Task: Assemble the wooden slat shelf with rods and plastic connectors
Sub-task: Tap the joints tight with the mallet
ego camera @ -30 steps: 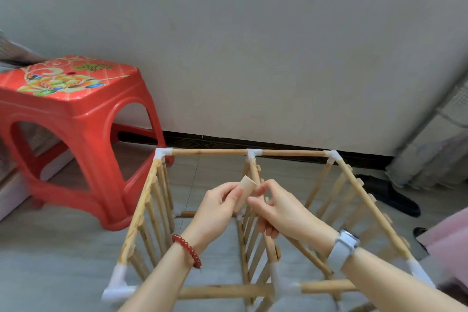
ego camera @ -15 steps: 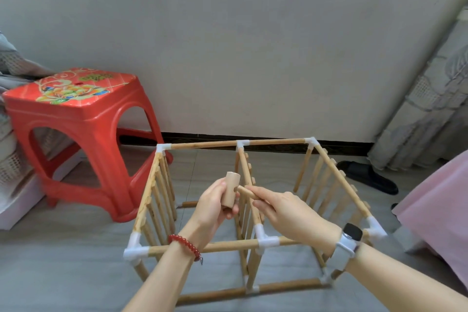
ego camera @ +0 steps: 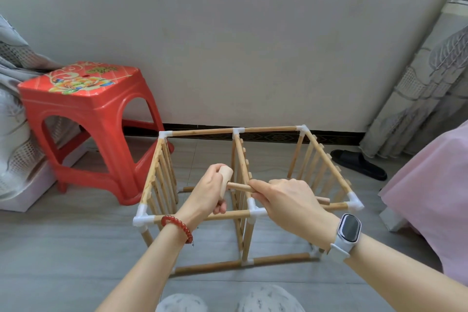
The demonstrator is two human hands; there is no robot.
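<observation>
The wooden slat shelf frame (ego camera: 326,159) stands on the floor, its rods joined by white plastic connectors (ego camera: 141,218); slat panels sit at its left, middle and right. Above its front rail, my left hand (ego camera: 209,191) grips a short thick wooden cylinder (ego camera: 226,180), held upright. My right hand (ego camera: 286,200) grips a thin wooden rod (ego camera: 239,187) lying level; the rod's left end meets the cylinder's side. The rod's other end (ego camera: 323,200) sticks out past my right hand.
A red plastic stool (ego camera: 88,119) stands left of the frame, with grey fabric (ego camera: 15,114) beyond it. A black slipper (ego camera: 358,163) lies by the wall at right, under a grey curtain (ego camera: 425,88). Pink bedding (ego camera: 435,197) fills the right edge. My knees (ego camera: 228,299) show below.
The view has pulled back and risen. The cylinder has turned upright in my left hand, and the rod in my right hand has swung level and come against the cylinder's side.
</observation>
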